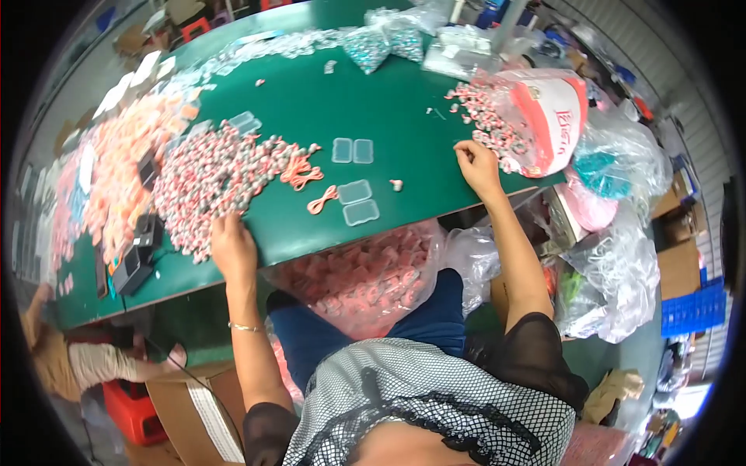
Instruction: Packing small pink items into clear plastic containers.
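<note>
One clear bag point(423, 272) of pink pieces sits below the table point(388, 101). The left hand point(233, 245) is at the near edge of a large heap point(214, 167) of small, rounded pink-and-grey pieces; whether its grip holds any, I cannot tell. Two open clear cases point(360, 212) lie mid-table. Farther, the right hand point(478, 167) curls narrowly, contents unclear, beside a second heap point(486, 116) at one red-and-white bag point(573, 116).

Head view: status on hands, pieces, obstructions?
Left hand at near edge of large pink-grey pile, grip unclear. Right hand beside smaller pile, grip unclear. Clear cases, coral cords between hands.
</note>
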Tool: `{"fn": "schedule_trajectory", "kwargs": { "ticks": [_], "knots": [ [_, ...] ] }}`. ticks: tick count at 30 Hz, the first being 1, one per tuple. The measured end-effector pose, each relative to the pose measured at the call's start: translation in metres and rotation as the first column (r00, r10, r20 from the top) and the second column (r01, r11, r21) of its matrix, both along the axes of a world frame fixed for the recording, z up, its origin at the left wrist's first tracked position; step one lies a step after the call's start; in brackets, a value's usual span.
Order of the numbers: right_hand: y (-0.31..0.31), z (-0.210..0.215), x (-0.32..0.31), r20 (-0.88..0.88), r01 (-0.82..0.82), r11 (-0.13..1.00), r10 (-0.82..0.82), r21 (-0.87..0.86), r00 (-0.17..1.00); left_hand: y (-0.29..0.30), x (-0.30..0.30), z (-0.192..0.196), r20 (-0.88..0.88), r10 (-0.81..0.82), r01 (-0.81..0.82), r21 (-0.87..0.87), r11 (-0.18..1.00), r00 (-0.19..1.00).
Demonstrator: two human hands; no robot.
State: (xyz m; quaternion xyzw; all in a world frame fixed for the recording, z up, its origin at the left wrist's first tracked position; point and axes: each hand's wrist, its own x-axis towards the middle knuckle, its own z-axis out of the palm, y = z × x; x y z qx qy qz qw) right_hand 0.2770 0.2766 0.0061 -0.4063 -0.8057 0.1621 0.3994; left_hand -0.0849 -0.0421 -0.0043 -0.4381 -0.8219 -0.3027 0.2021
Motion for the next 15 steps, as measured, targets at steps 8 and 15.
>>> {"fn": "schedule_trajectory", "kwargs": {
  "ticks": [8,15],
  "knots": [
    [0.089,0.002,0.008,0.265,0.225,0.925,-0.309,0.305,0.913,0.011,0.019,-0.005,0.305,-0.258,0.187,0.242,0.952,0.917],
    [0.106,0.017,-0.021,0.692,0.389,0.897,-0.416,0.207,0.59,0.008,0.029,0.005,0.32,-0.177,0.143,0.127,0.982,0.931]
  ]
}}
